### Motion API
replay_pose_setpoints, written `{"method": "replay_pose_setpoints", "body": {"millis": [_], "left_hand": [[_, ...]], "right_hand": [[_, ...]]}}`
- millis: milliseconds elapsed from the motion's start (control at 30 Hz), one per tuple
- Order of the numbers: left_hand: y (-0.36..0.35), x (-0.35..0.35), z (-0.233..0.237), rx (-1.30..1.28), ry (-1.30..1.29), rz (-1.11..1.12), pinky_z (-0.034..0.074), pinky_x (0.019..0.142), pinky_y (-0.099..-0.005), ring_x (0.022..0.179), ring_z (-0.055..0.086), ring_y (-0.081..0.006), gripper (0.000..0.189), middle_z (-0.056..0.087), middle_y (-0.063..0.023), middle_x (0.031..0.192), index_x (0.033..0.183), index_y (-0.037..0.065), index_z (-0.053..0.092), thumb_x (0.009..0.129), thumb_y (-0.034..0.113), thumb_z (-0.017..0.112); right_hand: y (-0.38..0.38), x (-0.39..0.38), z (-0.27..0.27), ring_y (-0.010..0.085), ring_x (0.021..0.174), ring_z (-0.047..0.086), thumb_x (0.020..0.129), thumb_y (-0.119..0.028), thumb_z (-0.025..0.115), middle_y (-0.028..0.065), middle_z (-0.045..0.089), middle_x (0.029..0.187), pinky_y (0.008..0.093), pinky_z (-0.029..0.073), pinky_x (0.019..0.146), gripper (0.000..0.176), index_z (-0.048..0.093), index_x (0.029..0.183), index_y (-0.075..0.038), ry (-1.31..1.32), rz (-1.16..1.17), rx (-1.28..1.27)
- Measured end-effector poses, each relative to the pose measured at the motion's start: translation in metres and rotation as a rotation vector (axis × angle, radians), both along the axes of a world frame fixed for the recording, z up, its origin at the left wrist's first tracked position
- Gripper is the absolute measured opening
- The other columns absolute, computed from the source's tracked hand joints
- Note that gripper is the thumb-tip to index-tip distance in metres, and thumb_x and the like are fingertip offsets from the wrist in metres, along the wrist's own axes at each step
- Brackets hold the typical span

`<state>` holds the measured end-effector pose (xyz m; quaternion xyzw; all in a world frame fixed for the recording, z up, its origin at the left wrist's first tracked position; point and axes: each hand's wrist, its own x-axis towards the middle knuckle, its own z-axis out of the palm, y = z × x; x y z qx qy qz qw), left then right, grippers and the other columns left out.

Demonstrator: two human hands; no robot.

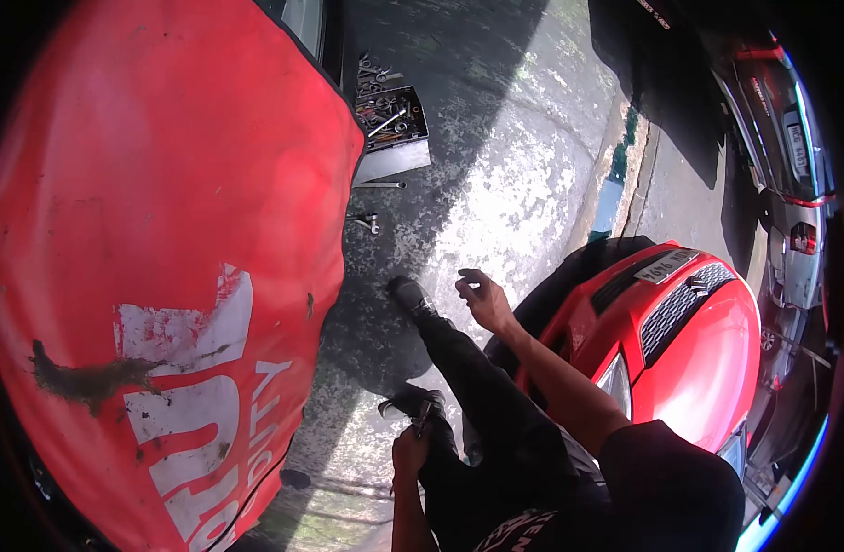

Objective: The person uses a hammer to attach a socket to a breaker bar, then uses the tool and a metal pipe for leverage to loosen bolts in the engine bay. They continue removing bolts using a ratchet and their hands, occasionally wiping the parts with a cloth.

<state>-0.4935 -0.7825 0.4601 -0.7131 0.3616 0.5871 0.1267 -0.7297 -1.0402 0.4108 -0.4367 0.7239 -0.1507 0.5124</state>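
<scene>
My right hand (484, 302) is held out over the floor, its fingers bent and apart, with nothing visible in it. Lower down, my left hand (410, 451) is closed around a slim metal tool (425, 416), whose exact type I cannot make out. To the left of both hands lies a red cover (164, 212) with white lettering, draped over a vehicle. Beside its edge, a metal toolbox (392, 161) holds several wrenches and other tools. A long wrench (379, 185) and a shorter tool (365, 222) lie on the floor near it.
A red car (693, 350) with a black grille stands close to my right arm. Farther right are other parked vehicles (797, 156). My shoes (411, 296) rest on the worn concrete floor (505, 193), partly in bright sun. A painted strip (608, 204) crosses the ground beyond.
</scene>
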Motion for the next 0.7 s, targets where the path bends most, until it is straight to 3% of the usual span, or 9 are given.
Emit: {"method": "replay_pose_setpoints", "body": {"millis": [133, 167, 267, 367, 467, 500, 533, 600, 700], "left_hand": [[0.013, 0.002, -0.008, 0.002, 0.031, 0.006, 0.052, 0.084, -0.0528, 0.101, 0.066, -0.0457, 0.053, 0.070, -0.0261, 0.101, 0.104, 0.003, 0.070, 0.096, 0.054, 0.057], [0.017, 0.006, -0.008, 0.000, 0.031, -0.001, 0.052, 0.084, -0.0525, 0.101, 0.066, -0.0454, 0.053, 0.070, -0.0260, 0.101, 0.104, 0.003, 0.070, 0.096, 0.054, 0.058], [0.019, 0.015, 0.003, 0.060, 0.046, -0.014, 0.052, 0.085, -0.0510, 0.102, 0.066, -0.0449, 0.055, 0.071, -0.0248, 0.100, 0.105, 0.002, 0.070, 0.095, 0.055, 0.059], [0.016, 0.021, 0.003, 0.058, 0.041, -0.057, 0.053, 0.085, -0.0480, 0.103, 0.067, -0.0428, 0.051, 0.071, -0.0232, 0.104, 0.110, 0.003, 0.068, 0.094, 0.051, 0.063], [-0.009, 0.017, -0.002, 0.081, 0.002, -0.051, 0.053, 0.085, -0.0507, 0.101, 0.067, -0.0439, 0.042, 0.071, -0.0231, 0.105, 0.116, 0.005, 0.065, 0.094, 0.041, 0.065], [-0.028, 0.013, -0.005, 0.071, -0.023, -0.088, 0.053, 0.085, -0.0516, 0.101, 0.067, -0.0443, 0.040, 0.071, -0.0242, 0.104, 0.117, 0.005, 0.064, 0.095, 0.039, 0.064], [-0.046, 0.006, -0.012, 0.056, -0.047, -0.119, 0.052, 0.084, -0.0524, 0.100, 0.067, -0.0447, 0.039, 0.071, -0.0253, 0.103, 0.117, 0.004, 0.063, 0.096, 0.037, 0.062], [-0.108, -0.021, -0.006, -0.048, -0.031, -0.143, 0.052, 0.084, -0.0553, 0.098, 0.066, -0.0470, 0.034, 0.071, -0.0257, 0.098, 0.120, 0.004, 0.060, 0.099, 0.030, 0.056], [-0.197, -0.079, 0.014, -0.199, 0.045, -0.189, 0.051, 0.086, -0.0552, 0.103, 0.063, -0.0479, 0.034, 0.066, -0.0289, 0.110, 0.130, 0.003, 0.055, 0.101, 0.021, 0.053]], "right_hand": [[0.078, -0.021, -0.023, 0.0319, 0.100, 0.071, 0.098, -0.031, 0.059, 0.0177, 0.073, 0.105, 0.0394, 0.054, 0.087, 0.031, 0.071, 0.109, -0.004, -0.016, 0.251, 0.188], [0.092, -0.023, -0.026, 0.0321, 0.102, 0.071, 0.098, -0.033, 0.058, 0.0167, 0.073, 0.104, 0.0396, 0.054, 0.087, 0.033, 0.071, 0.109, -0.004, -0.011, 0.336, 0.145], [0.121, -0.020, -0.032, 0.0286, 0.092, 0.072, 0.097, -0.025, 0.059, 0.0146, 0.073, 0.095, 0.0382, 0.055, 0.080, 0.025, 0.070, 0.105, -0.004, -0.058, 0.311, 0.069], [0.121, -0.018, -0.037, 0.0370, 0.093, 0.070, 0.100, -0.025, 0.055, 0.0151, 0.072, 0.100, 0.0464, 0.054, 0.080, 0.027, 0.070, 0.109, -0.006, -0.113, 0.567, -0.193], [0.104, -0.009, -0.008, 0.0394, 0.088, 0.069, 0.099, -0.022, 0.053, 0.0158, 0.069, 0.097, 0.0487, 0.054, 0.077, 0.026, 0.071, 0.111, -0.006, -0.092, 0.594, 0.162], [0.106, -0.010, -0.014, 0.0384, 0.086, 0.070, 0.099, -0.024, 0.053, 0.0163, 0.068, 0.094, 0.0486, 0.055, 0.075, 0.028, 0.072, 0.113, -0.010, -0.100, 0.760, 0.073], [0.116, -0.012, -0.031, 0.0366, 0.085, 0.071, 0.099, -0.030, 0.053, 0.0156, 0.068, 0.096, 0.0457, 0.056, 0.074, 0.029, 0.073, 0.114, -0.015, -0.180, 0.739, 0.053], [0.122, -0.007, -0.059, 0.0348, 0.080, 0.070, 0.101, -0.030, 0.057, 0.0170, 0.067, 0.094, 0.0419, 0.057, 0.073, 0.029, 0.068, 0.122, -0.016, -0.252, 0.725, 0.337], [0.067, -0.010, -0.021, 0.0313, 0.074, 0.069, 0.101, -0.028, 0.061, 0.0158, 0.065, 0.088, 0.0394, 0.056, 0.072, 0.031, 0.061, 0.124, -0.008, -0.558, 0.262, 0.324]]}}
